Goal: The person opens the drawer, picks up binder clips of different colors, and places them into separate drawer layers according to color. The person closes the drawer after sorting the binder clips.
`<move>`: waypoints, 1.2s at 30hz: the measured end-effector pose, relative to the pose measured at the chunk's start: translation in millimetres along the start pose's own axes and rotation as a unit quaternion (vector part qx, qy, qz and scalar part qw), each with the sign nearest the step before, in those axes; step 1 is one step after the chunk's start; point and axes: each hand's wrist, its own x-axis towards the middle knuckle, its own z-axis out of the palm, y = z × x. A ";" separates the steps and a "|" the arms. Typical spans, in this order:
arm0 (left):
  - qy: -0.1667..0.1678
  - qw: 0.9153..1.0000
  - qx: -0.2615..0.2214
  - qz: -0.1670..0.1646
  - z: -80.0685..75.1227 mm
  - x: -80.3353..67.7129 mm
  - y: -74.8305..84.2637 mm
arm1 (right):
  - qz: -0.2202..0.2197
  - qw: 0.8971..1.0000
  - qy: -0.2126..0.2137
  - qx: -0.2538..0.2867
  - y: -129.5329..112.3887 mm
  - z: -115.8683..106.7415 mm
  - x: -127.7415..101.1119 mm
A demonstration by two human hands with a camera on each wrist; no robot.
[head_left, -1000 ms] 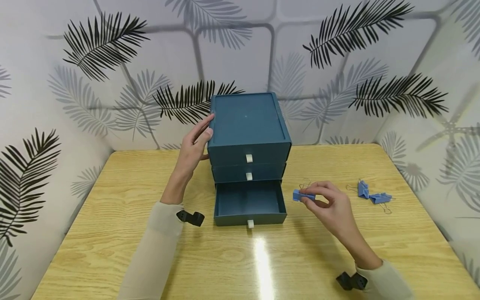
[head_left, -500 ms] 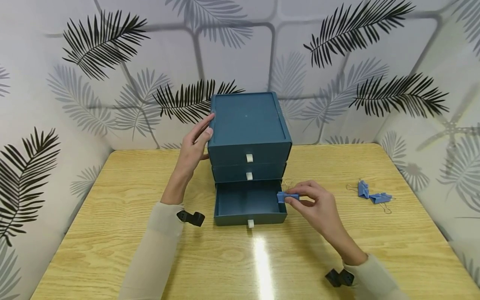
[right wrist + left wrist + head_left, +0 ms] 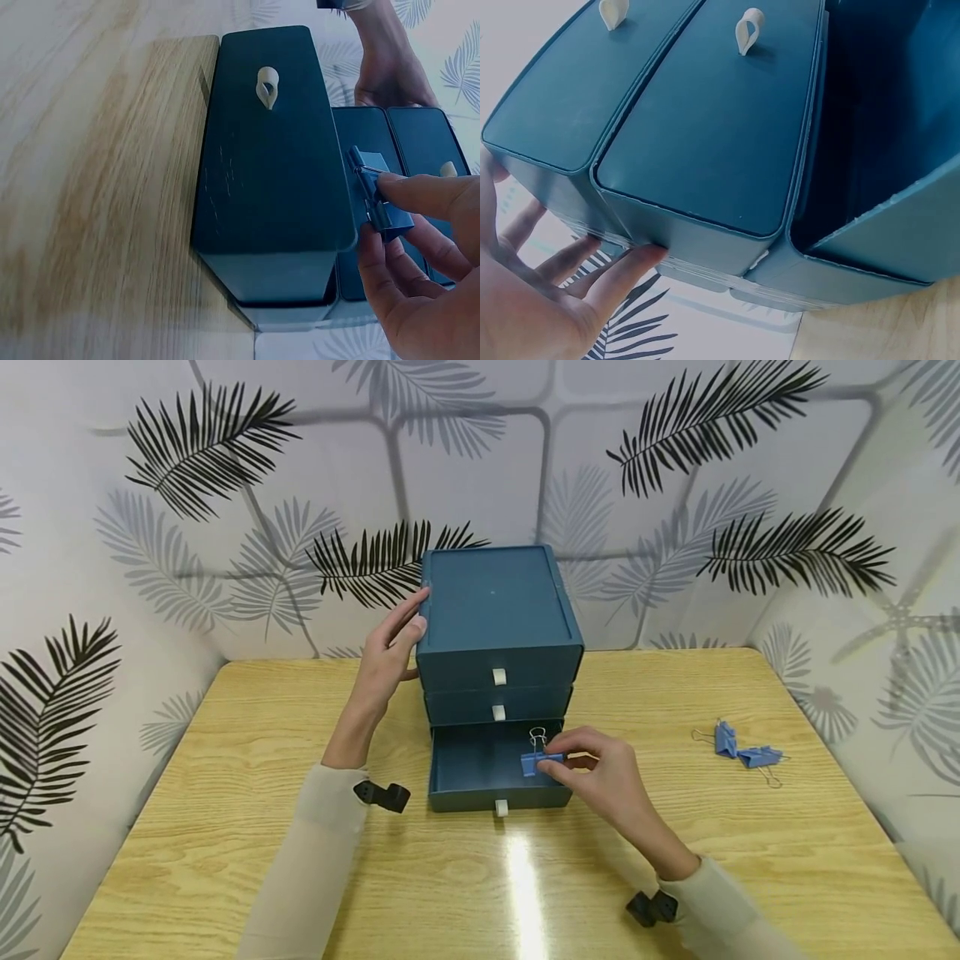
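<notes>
While right hand (image 3: pixel 600 772) pinches binder clip (image 3: pixel 534 763), wooden table (image 3: pixel 225 827) gleams (leaf-print walls (image 3: pixel 225 485)); left hand (image 3: pixel 386 656) flat against drawer unit (image 3: pixel 495 610).

A blue binder clip (image 3: pixel 534 763) with its wire handles standing up is hanging over the right part of the open bottom drawer (image 3: pixel 480 767) of a dark teal three-drawer box (image 3: pixel 497 610). That drawer is sticking out toward the front, its white pull tab (image 3: pixel 501 808) facing forward, while the two drawers above are sitting closed.

No legible text or labels.
</notes>
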 end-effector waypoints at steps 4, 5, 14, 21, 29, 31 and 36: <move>-0.001 1.000 0.005 -0.003 -0.1 0.0 1.8 | 0.007 1.000 -0.011 -0.009 -1.3 6.4 2.6; -0.002 1.000 0.006 -0.002 -0.2 0.1 2.0 | 0.009 1.000 -0.014 -0.012 -1.9 8.0 3.4; -0.011 1.000 0.006 0.009 -0.2 2.7 2.2 | 0.021 0.999 -0.038 -0.025 -7.0 21.9 10.2; -0.016 1.000 0.004 0.000 -0.9 2.8 3.2 | 0.006 0.998 -0.054 -0.015 -8.8 35.1 15.4; -0.018 1.000 0.001 -0.011 -2.2 2.2 4.0 | -0.004 0.997 -0.080 -0.012 -10.6 49.3 26.1; -0.018 1.000 -0.001 -0.009 -2.1 2.2 3.6 | -0.004 0.996 -0.086 -0.017 -11.5 53.0 29.1; -0.012 1.000 0.003 -0.011 -2.6 0.4 3.8 | 0.007 0.993 -0.112 -0.037 -14.1 63.2 36.1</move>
